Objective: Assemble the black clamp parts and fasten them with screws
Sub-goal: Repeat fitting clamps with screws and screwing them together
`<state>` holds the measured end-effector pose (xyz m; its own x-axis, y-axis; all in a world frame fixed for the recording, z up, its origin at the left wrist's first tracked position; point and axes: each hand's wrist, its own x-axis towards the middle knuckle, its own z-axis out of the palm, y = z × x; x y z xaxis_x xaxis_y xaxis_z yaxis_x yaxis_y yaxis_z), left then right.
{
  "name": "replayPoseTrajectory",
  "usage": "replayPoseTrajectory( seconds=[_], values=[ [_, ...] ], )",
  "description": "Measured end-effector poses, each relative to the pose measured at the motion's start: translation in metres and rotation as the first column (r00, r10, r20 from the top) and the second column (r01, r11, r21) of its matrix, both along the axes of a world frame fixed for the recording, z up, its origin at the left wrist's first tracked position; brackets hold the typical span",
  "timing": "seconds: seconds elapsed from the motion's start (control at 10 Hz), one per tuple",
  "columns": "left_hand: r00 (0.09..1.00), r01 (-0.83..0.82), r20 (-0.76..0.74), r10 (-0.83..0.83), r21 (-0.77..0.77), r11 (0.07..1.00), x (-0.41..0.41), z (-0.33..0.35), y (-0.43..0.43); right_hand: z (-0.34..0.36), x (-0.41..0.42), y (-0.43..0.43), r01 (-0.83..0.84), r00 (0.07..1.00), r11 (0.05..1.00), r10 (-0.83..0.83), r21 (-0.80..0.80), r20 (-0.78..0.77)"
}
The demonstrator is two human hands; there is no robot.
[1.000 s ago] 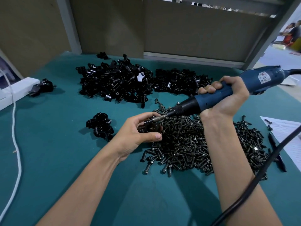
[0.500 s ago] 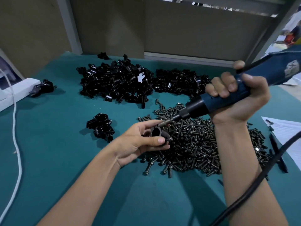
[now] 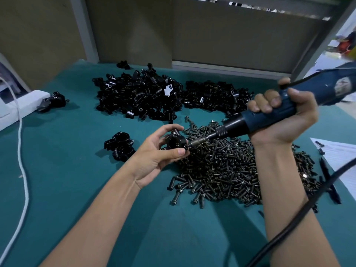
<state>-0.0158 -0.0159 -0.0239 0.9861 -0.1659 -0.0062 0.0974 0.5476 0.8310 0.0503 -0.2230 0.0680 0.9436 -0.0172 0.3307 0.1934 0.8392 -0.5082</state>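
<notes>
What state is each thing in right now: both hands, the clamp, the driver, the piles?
left hand, thumb and fingers hold the black clamp.
right hand, grips the electric screwdriver.
electric screwdriver, tilted down-left, bit tip at the clamp.
black clamp, held, bit at its right side.
screw pile, loose on the green mat.
clamp parts pile, loose heap at the back.
small clamp cluster, lying left of the left hand.
</notes>
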Motion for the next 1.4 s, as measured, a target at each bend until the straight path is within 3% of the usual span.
replayPoseTrajectory(
  seconds=[0.5,1.4],
  values=[
    [0.999,0.007,0.041,-0.012,0.114,0.994,-0.001,0.0,-0.003,-0.005,0.001,0.002,-0.016,1.0,0.999,0.016,-0.041,-0.003],
    [0.997,-0.077,0.03,0.075,0.062,0.995,-0.001,0.003,-0.013,-0.005,-0.001,0.004,-0.044,0.999,0.999,0.044,-0.028,-0.003]
  ],
)
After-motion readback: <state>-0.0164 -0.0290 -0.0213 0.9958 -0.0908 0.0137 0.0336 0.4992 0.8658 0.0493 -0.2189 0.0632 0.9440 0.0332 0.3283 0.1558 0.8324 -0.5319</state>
